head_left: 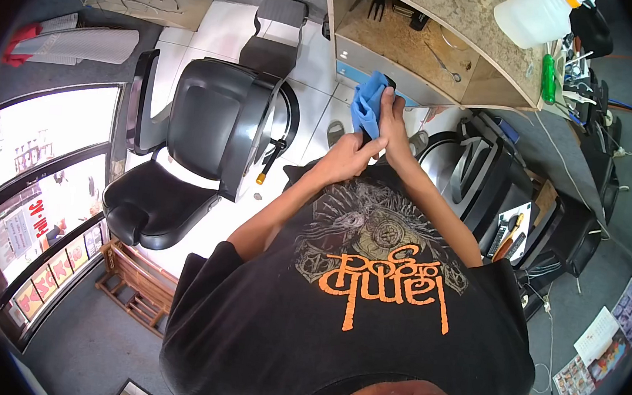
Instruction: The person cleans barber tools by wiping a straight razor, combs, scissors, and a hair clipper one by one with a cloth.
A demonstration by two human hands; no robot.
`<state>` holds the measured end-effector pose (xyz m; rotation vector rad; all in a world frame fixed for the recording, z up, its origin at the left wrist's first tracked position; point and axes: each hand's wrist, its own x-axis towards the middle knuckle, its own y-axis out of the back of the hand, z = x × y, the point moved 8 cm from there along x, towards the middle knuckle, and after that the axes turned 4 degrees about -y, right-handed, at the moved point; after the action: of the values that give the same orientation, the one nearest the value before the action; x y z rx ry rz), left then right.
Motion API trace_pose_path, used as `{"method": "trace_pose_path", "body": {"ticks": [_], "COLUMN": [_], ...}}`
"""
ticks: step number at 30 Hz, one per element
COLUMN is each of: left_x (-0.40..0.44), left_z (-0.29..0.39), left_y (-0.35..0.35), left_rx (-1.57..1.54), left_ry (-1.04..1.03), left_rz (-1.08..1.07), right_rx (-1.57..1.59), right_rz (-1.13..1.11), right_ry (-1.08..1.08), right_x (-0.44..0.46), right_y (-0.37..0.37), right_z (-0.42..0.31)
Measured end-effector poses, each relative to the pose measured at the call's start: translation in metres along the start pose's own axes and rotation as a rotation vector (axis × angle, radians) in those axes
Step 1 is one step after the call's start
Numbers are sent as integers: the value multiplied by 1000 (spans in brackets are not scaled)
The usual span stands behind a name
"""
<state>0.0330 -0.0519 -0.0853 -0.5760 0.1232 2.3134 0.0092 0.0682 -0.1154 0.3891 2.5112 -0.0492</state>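
In front of my shirt, both hands meet around a blue cloth that is folded over a dark object. Only bits of that object show, a black end beside the cloth's top and a dark part near my fingers, so its kind is unclear. My left hand is closed at the lower end of the bundle. My right hand presses the cloth from the right side, its fingers lying along it. The two hands touch each other at the bottom.
A wooden counter with an open shelf stands ahead, holding scissors, a comb and a spray bottle. A black barber chair is at left, another at right. A wooden rack stands by the window.
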Motion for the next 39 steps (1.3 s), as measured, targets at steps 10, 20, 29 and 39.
{"method": "trace_pose_path", "body": {"ticks": [10, 20, 29, 39], "left_x": [15, 10, 7, 9], "left_z": [-14, -22, -25, -7], "left_y": [19, -16, -9, -18], "left_rx": [-191, -411, -365, -210], "left_ry": [0, -16, 23, -51], "left_rz": [214, -19, 60, 1], "right_rx": [112, 8, 60, 405], "right_rz": [-164, 53, 6, 316], "right_ry": [-31, 97, 53, 37], "right_x": [-17, -21, 0, 4], "right_y": [-4, 2, 5, 26], "right_z": [1, -16, -3, -1]}}
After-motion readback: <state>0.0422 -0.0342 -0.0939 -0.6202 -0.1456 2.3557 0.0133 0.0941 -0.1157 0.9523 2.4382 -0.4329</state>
